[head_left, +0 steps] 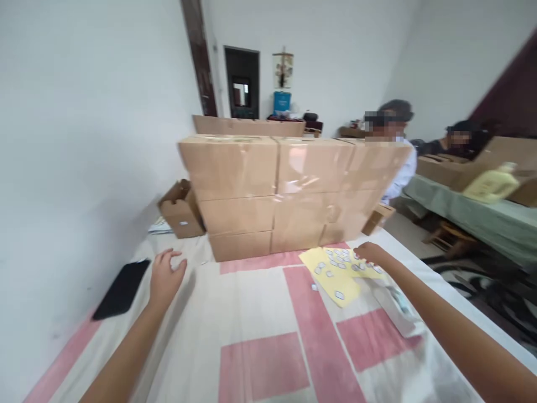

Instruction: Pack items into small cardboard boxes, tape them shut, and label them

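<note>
My left hand [166, 274] hovers over the left part of the cloth, its fingers curved and apart with nothing between them. Just left of it lies a flat black object [122, 288], like a tablet or large phone. On the right, my right hand [371, 253] reaches over a yellow sheet [344, 285], fingers pressed together and pointing down; what they pinch is too small to make out. Several small whitish pieces [339, 295] are scattered on that sheet. One more small piece [314, 287] rests on the cloth beside its left edge. A white plastic bag [400, 310] lies below my right forearm.
A wall of taped cardboard boxes [235, 173] stands across the table's far side. An open carton [183, 215] sits to its left, a small box [377, 218] to its right. Two people are beyond, near a green-covered table [465, 215] with a yellow jug [490, 184].
</note>
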Action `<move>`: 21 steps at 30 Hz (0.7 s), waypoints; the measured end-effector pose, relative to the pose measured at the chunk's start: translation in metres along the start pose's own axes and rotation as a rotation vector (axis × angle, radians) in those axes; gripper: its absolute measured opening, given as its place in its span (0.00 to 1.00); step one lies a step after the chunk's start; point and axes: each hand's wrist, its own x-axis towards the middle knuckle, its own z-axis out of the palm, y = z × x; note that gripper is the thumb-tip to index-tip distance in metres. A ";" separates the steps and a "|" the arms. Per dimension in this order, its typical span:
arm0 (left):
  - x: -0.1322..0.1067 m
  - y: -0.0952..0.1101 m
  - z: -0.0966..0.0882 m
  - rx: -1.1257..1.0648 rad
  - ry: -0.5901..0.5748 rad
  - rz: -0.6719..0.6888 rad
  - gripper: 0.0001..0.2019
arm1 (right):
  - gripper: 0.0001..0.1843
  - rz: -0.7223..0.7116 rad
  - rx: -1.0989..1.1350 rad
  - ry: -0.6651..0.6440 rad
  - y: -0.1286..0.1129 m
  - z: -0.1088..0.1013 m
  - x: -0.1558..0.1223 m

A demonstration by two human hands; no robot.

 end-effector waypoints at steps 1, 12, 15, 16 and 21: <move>0.011 -0.012 -0.003 0.017 0.040 -0.067 0.20 | 0.13 -0.119 0.026 -0.100 -0.035 0.010 -0.006; 0.141 -0.069 0.050 0.161 -0.032 -0.218 0.27 | 0.44 -1.156 0.835 -0.374 -0.423 0.204 -0.107; 0.160 -0.076 0.059 0.189 -0.033 -0.240 0.24 | 0.42 -0.975 1.152 -0.107 -0.484 0.241 -0.077; 0.163 -0.078 0.061 0.196 -0.028 -0.249 0.23 | 0.42 -0.911 1.214 -0.075 -0.495 0.250 -0.065; 0.165 -0.080 0.062 0.227 0.035 -0.383 0.20 | 0.37 -0.805 1.279 -0.130 -0.500 0.286 -0.028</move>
